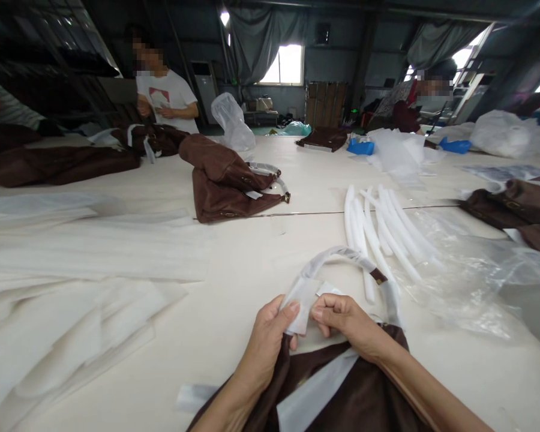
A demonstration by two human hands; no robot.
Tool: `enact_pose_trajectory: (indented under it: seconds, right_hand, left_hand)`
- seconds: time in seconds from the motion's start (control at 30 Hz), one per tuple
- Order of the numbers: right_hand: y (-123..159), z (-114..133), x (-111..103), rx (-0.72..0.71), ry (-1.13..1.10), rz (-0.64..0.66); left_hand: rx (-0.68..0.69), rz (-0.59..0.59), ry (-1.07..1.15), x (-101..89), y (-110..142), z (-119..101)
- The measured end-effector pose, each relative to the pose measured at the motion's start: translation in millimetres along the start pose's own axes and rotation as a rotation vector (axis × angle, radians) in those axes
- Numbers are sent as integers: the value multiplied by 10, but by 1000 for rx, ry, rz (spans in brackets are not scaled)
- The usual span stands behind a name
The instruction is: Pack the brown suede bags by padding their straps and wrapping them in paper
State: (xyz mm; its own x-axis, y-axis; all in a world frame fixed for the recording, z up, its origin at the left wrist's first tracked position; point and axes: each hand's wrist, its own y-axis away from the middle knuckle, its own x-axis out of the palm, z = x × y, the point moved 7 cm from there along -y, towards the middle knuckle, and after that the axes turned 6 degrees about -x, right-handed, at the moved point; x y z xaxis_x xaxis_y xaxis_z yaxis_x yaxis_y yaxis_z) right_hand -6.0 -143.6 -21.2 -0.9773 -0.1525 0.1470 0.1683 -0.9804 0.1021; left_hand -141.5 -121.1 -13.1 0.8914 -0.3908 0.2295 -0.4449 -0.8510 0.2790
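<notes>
A dark brown handbag [342, 396] lies at the table's near edge, its arched handle [337, 255] mostly wrapped in white wrapping. My left hand [270, 324] is closed around the left base of the handle, its thumb pressing the white wrap flat. Just right of it, my right hand [342, 318] is pinched at the edge of that wrap; whatever lies between its fingertips is too small to make out. A small white tag [328, 289] shows behind the right fingers. Across the bag's front lies a loose white strip [317, 390].
White foam rods [378, 228] and clear plastic bags [468, 282] lie to the right. Thin white sheets [94, 246] cover the left. More brown bags [225, 180] rest farther back. Two people, one in a white shirt [171, 96], are across the table.
</notes>
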Motion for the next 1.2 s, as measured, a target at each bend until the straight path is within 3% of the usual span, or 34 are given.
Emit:
enact_pose_trajectory:
  seconds: [0.2,0.5,0.67,0.87,0.97,1.03,1.2]
  right_hand:
    - [-97,-63,115,8,-94,49]
    - [-109,-41,242,-39,-169,54]
    - [-83,-116,125,-31,-96,-45]
    - [-69,-166,11,37,-2,-195]
    - [-59,-157,-21,40,8,-257]
    - [-46,-169,-12,50,-35,-246]
    - [25,-223,61,105,-315,-73]
  left_hand:
    - [-68,102,121,72,8,25]
    - [-113,188,117,159,-1,40]
    - [-120,206,94,173,10,52]
    - [-173,306,0,288,77,68]
    - [-169,258,-22,272,77,82]
    - [-177,230,-34,251,68,116]
    - [-173,179,-41,200,59,146]
